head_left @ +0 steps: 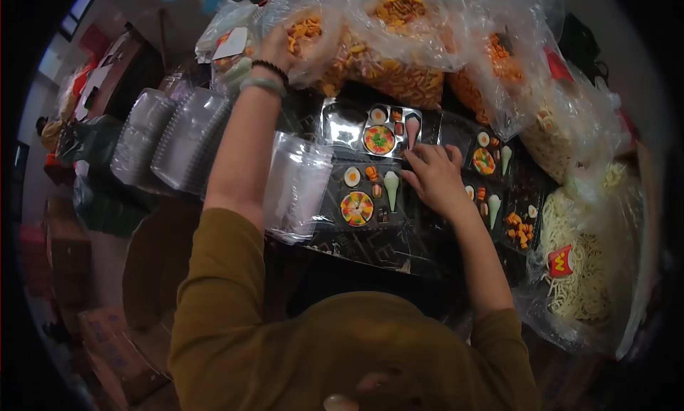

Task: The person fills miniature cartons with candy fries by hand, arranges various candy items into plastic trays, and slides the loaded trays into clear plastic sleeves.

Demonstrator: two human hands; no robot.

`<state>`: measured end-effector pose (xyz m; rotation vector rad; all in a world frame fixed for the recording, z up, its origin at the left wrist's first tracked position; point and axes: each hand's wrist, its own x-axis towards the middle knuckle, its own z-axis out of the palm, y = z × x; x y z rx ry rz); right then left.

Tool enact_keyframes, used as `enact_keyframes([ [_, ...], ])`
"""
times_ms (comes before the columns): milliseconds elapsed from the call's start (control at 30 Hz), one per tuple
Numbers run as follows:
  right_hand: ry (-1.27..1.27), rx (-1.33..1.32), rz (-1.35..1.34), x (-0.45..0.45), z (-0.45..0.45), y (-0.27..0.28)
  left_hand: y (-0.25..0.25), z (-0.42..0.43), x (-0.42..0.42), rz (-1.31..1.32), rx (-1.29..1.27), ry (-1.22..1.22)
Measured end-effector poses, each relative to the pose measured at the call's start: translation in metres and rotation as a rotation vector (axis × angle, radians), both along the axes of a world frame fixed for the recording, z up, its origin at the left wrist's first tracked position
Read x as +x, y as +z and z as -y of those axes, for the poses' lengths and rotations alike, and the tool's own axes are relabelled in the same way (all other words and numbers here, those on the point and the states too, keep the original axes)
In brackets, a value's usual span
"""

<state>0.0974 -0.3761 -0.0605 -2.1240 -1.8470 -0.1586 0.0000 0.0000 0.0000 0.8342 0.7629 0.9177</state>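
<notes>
My left hand [278, 46] reaches into a clear plastic bag [313, 62] of small orange pieces at the top; its fingers are hidden there. My right hand [438, 179] lies over the trays with fingers apart, holding nothing I can see. Its fingertips are by the lower end of a pink ice-cream cone toy [412, 128] in the upper tray [338, 126]. Beside that cone are a toy pizza [379, 139], an egg piece [378, 115] and small burger-like pieces. A nearer tray holds another toy pizza [357, 209], a fried egg [352, 177] and a pale green cone [391, 190].
Stacked clear plastic trays [189, 137] stand left, with flat clear packaging [299, 186] beside my left forearm. More filled trays [491, 162] lie right. Bags of orange pieces [406, 80] line the back; a bag of pale noodle-like strands [581, 268] holds a red packet [560, 261].
</notes>
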Motion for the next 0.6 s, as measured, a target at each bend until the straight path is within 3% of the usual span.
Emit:
enact_keyframes([
  [67,0.01,0.024,-0.007,-0.011,-0.004,0.022,0.031,-0.003,0.007,-0.02,-0.014,-0.159],
  [100,0.018,-0.034,-0.015,-0.002,0.012,0.002,-0.023,-0.005,0.023,-0.029,-0.08,-0.173],
  [167,0.028,0.032,-0.003,0.0,0.002,-0.003,-0.045,-0.062,0.036,-0.036,-0.026,-0.206],
  [300,0.009,0.016,0.037,0.004,-0.006,-0.004,-0.036,-0.064,0.056,-0.123,-0.011,-0.234],
  [433,-0.01,-0.01,0.041,0.003,-0.012,0.0,-0.044,-0.066,0.044,-0.1,0.349,-0.253],
  [533,0.01,0.043,0.038,0.002,-0.014,-0.006,-0.05,-0.048,0.02,-0.183,0.668,0.146],
  [600,0.009,0.019,0.059,0.002,-0.014,-0.007,-0.047,-0.02,0.003,-0.243,0.797,0.281],
])
